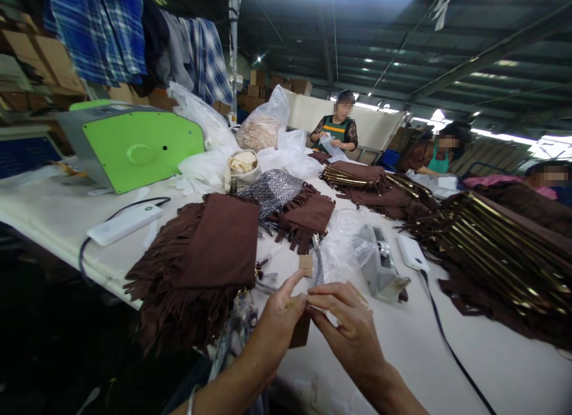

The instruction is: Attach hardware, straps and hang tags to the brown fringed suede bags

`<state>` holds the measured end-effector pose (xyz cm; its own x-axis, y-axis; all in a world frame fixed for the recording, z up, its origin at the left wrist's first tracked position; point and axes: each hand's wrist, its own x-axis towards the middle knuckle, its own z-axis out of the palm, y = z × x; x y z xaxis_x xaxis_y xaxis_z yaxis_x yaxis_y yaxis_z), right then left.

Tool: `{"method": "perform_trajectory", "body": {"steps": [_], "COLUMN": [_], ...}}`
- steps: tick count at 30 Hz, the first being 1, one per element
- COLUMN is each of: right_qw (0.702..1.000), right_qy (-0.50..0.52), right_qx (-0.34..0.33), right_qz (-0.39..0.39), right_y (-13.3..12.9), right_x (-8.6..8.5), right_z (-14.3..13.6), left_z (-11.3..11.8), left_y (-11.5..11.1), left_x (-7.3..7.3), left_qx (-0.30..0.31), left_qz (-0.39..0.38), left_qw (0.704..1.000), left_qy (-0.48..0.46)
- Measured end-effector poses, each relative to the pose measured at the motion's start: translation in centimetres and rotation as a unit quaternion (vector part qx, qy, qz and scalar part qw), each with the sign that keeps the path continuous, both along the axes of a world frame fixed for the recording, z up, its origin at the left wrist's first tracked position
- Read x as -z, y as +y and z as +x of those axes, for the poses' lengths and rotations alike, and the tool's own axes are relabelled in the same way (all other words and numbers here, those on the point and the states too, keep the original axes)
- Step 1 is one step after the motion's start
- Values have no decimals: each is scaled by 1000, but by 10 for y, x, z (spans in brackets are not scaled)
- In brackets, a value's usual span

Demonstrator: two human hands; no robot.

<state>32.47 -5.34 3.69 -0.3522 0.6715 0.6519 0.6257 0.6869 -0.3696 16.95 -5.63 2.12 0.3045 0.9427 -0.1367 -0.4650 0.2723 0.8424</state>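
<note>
Head view: a small tan tag [305,265] lies over a white table [447,367], near the middle, just beyond the extended index finger of the left hand [283,307]. The right hand [346,319] comes in from the other side; its thumb and fingers are drawn narrow, their tips meeting the left thumb. I cannot tell whether something thin is pinched there. The tag looks like light, stiff card that would crease if squeezed; its edges seem the best hold. Partly hidden beneath the hands is a dark brown piece [300,334], its material unclear. Beside the tag is a grey strip [317,263], probably limp.

To the left, a brown fringed bag [218,242] lies flat, apparently soft and floppy, best taken by its plain panel, since the fringe would dangle. To the right are a grey tape dispenser [378,272] and stacked brown bags [504,254]. Farther off, a co-worker [335,132] handles clear plastic.
</note>
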Motion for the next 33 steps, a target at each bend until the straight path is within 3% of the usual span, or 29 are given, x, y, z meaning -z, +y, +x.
{"method": "perform_trajectory", "body": {"steps": [2,4,7,9,11,14,16,19,23,26,29,31,33], "right_qw": [999,993,938,902,918,960,960,926,842,759,697,689,706], "right_qy": [34,101,274,329,277,171,169,219,337,444,479,464,429], "right_qx": [-2,9,32,32,35,34,15,-8,-36,-71,-117,-134,-138], "right_qz": [-5,-61,-210,-279,-283,-220,-221,-308,-419,-471,-522,-540,-547], "right_y": [-2,-5,-8,-9,-10,-12,-13,-15,-19,-23,-23,-20,-16], "right_x": [3,5,7,7,7,7,7,5,-1,-6,-9,-9,-8], "right_z": [-2,-3,-2,-1,-3,-7,-8,-6,0,0,-4,-9,-17], "left_z": [1,2,1,-3,-9,-19,-23,-27,-28,-34,-49,-62,-74], "left_y": [0,-1,-4,-7,-10,-12,-12,-11,-18,-27,-37,-39,-34], "left_x": [2,6,15,19,16,3,-5,-8,1,5,4,3,4], "left_qx": [-4,2,29,41,45,57,85,137,163,200,204,125,-15], "left_qz": [10,32,81,98,126,217,232,188,153,160,239,342,422], "left_qw": [1000,999,993,986,978,954,949,955,946,909,860,825,754], "left_qy": [10,25,82,128,160,197,197,182,235,330,402,433,503]}}
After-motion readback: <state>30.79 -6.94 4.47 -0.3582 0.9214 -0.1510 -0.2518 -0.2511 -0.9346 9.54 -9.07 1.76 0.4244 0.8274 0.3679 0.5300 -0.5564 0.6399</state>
